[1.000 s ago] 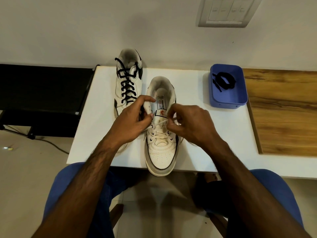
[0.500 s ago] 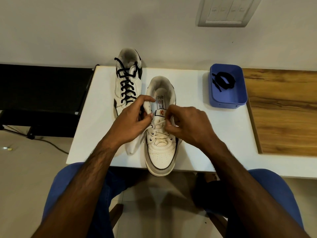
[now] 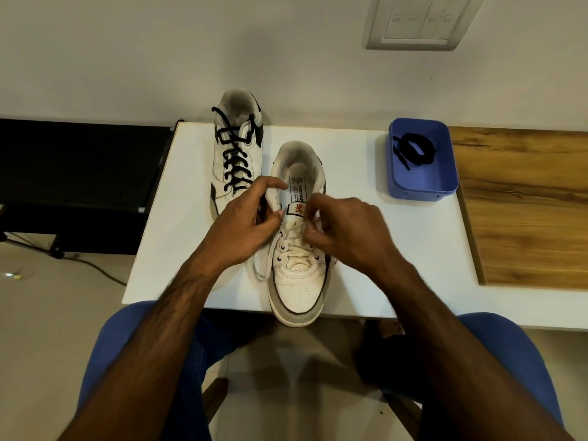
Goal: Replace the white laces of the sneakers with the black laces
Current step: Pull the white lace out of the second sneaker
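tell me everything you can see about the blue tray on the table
The blue tray is a rounded-corner rectangular tub that looks like plastic, open-topped and upright. It sits on the white table near its far right, beside the wooden surface. A coiled black lace lies inside. Neither hand touches it.

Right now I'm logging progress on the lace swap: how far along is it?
Done: the far sneaker already wears black laces. In hand: the left hand holds the near sneaker while the right hand pulls out its white lace. Left: finish unlacing, then thread the black lace waiting in the blue tray.
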A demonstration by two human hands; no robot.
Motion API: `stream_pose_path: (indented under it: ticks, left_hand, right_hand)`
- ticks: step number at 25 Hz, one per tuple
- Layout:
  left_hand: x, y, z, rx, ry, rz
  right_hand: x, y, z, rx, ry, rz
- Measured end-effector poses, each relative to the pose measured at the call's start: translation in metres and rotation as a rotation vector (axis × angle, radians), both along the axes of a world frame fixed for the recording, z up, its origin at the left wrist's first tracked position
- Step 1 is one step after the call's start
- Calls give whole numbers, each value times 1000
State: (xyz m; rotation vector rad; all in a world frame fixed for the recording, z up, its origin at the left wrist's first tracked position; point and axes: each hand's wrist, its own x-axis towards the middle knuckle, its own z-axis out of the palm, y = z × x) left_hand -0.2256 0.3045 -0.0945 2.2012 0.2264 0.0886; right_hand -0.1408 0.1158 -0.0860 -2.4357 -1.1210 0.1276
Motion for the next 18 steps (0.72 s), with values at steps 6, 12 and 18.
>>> stream_pose_path:
  ticks: [6, 12, 18]
  left_hand:
    - [-1, 0, 1, -13, -4, -1]
    - [-1, -2, 1, -21, -2, -2]
    - [0, 0, -1, -17, 0, 5]
  right_hand:
    - [6, -14, 4, 163, 79, -42]
    - [-9, 8, -3, -8, 12, 37]
    - [4, -12, -1, 155, 37, -107]
